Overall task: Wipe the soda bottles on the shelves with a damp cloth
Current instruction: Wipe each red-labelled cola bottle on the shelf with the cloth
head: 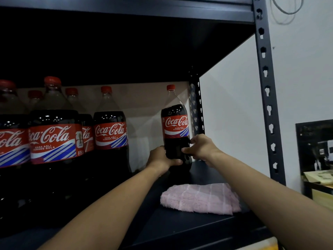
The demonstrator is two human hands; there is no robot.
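Shelf unit [207, 226]: dark metal rack. The deck is deep and its back is in shadow; one slotted upright stands right behind the held bottle.
Bottle row [54, 138]: several large cola bottles, red caps, crowded at the left of the deck. Well apart from the held one, with a bare gap between.
Held bottle [175, 127]: upright at the back right corner, just beside the rear post [196, 112]. Base on the deck or a shade above it; cannot tell which.
Cloth [200, 198]: pink, folded, lying on the deck near the front edge, between the two forearms. No hand on it.
Left hand [162, 157]: fingers curled round the lower body of the bottle from the left, thumb across the front.
Right hand [201, 147]: fingers wrapped on the right flank, below the label.
Step, my reading: bottle being set down or lifted out; no wiping at this instant.
Risk 1: grip sits low on a tall, full bottle, so it may tip at the neck toward the post.
Risk 2: a damp bottle could slip through the hands.
Risk 3: a forearm drawn back could sweep the cloth off the front edge.
Risk 4: left elbow swinging wide could knock the row.
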